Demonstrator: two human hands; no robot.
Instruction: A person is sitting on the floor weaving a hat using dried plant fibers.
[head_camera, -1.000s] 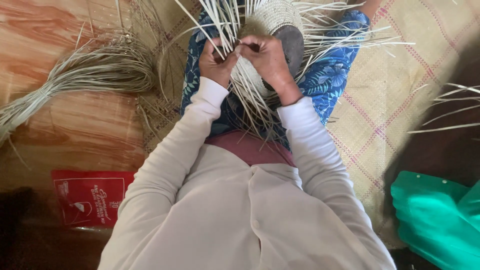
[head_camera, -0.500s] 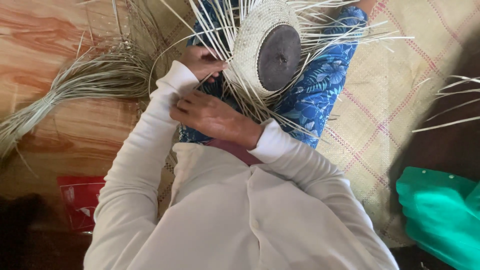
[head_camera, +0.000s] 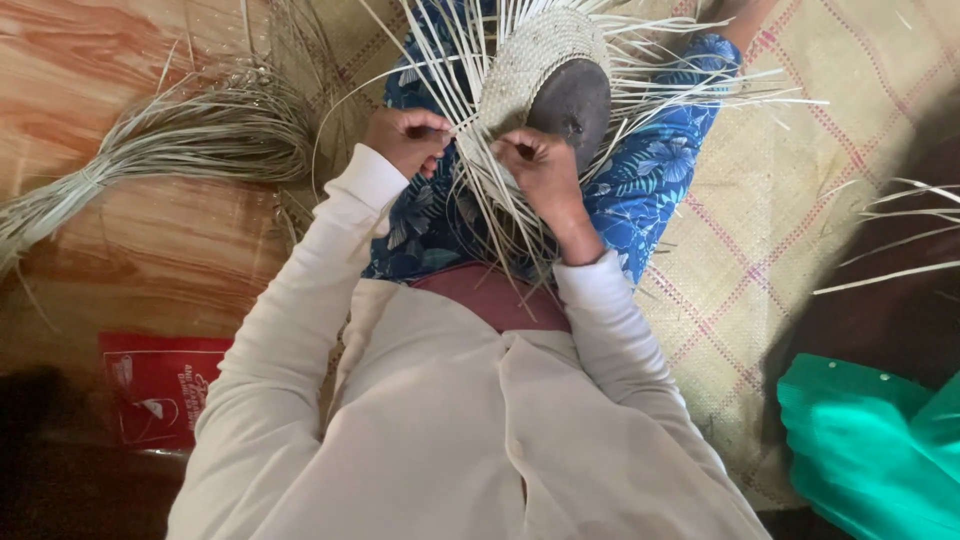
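Pinching strands (head_camera: 470, 190) at basket (head_camera: 525, 65) edge

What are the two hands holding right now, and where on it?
Both hands pinch loose pale straw strands at the woven edge of the half-woven piece: the left hand on its left side, the right hand just below the dark form.

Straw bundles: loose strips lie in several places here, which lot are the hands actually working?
The strips fanning from the half-woven basket on the lap; left hand and right hand pinch them.
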